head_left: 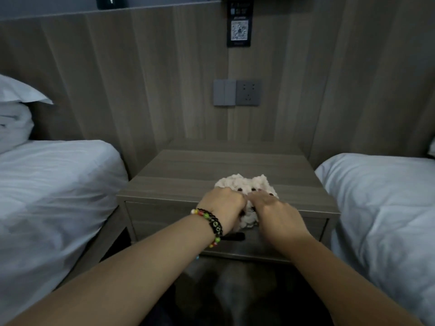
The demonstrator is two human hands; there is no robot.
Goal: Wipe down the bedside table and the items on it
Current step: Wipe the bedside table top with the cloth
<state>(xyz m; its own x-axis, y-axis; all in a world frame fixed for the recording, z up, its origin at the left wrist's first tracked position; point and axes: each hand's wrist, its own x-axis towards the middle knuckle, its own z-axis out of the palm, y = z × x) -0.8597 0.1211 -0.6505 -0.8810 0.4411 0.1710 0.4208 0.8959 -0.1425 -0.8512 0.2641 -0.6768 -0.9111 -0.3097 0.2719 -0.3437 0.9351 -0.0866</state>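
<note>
Left bed [54, 184]: white bedding, lower left of frame, close beside the surface.

Your left hand [223, 203]: centre frame, grip curled round the cloth's near fold.

Cloth [244, 184]: pale, fluffy, bunched at the front edge of the surface [211, 165], partly hanging over it. Likely soft, light and easily squashed; hold it by the bunched middle.

Your right hand [277, 210]: fingers fairly straight, pressing the cloth down.

Room: bare top behind the cloth, up to the wall panel.

Right bed [381, 196]: right of frame, close in.
</note>
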